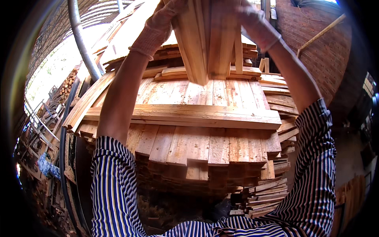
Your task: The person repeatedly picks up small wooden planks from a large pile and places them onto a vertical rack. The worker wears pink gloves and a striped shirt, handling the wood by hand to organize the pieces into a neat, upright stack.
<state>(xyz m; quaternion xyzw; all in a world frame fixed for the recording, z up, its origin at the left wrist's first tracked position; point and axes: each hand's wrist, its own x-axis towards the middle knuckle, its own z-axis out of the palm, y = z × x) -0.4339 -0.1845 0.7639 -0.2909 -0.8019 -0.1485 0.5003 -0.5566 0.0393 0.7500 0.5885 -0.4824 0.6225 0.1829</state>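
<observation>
Several long wooden boards (pixel 193 47) stand raised and tilted at the top centre, their lower ends over the stack of planks (pixel 177 144). My left hand (pixel 162 23), in a pale knitted glove, grips the bundle's left side. On the right side my gloved right hand (pixel 256 24) holds the same bundle; it is smeared by motion, and its fingertips are hard to make out. The upper ends of the boards run out of view. A thick wooden beam (pixel 205 115) lies crosswise on the stack, below the raised boards.
More stacked planks (pixel 266 197) rise from the floor at the lower right. A grey metal post (pixel 81 43) stands at the left, near a pile of round logs (pixel 68 85). A brick wall (pixel 319 55) bounds the right, with a wooden pole (pixel 321 34) in front.
</observation>
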